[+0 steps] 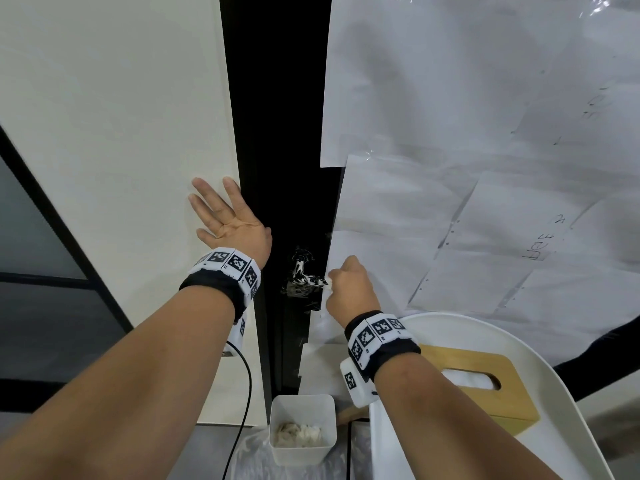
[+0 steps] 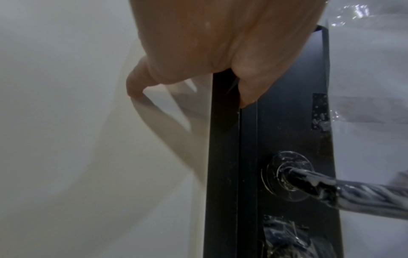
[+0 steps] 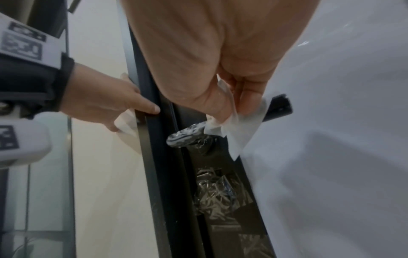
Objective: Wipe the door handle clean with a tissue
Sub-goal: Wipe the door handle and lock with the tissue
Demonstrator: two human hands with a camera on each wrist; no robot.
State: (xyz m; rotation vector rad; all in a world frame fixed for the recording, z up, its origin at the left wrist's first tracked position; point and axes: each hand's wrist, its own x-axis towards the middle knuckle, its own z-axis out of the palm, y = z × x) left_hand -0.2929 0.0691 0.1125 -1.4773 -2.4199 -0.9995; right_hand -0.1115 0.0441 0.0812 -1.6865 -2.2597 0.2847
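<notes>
A black lever door handle (image 1: 304, 280) smeared with white streaks juts from the dark door stile (image 1: 277, 133); it also shows in the left wrist view as the handle (image 2: 344, 190) and in the right wrist view as the handle (image 3: 185, 137). My right hand (image 1: 349, 289) pinches a white tissue (image 3: 234, 125) and holds it against the handle's free end. My left hand (image 1: 228, 216) lies flat with spread fingers on the cream wall panel (image 1: 114, 133), its thumb (image 3: 143, 104) at the dark frame edge.
A wooden tissue box (image 1: 485, 382) sits on a white round tray (image 1: 540, 344) at lower right. A white bin (image 1: 302, 427) with used tissues stands below the handle. White papers (image 1: 485, 133) cover the door. A black cable (image 1: 247, 386) hangs from my left wrist.
</notes>
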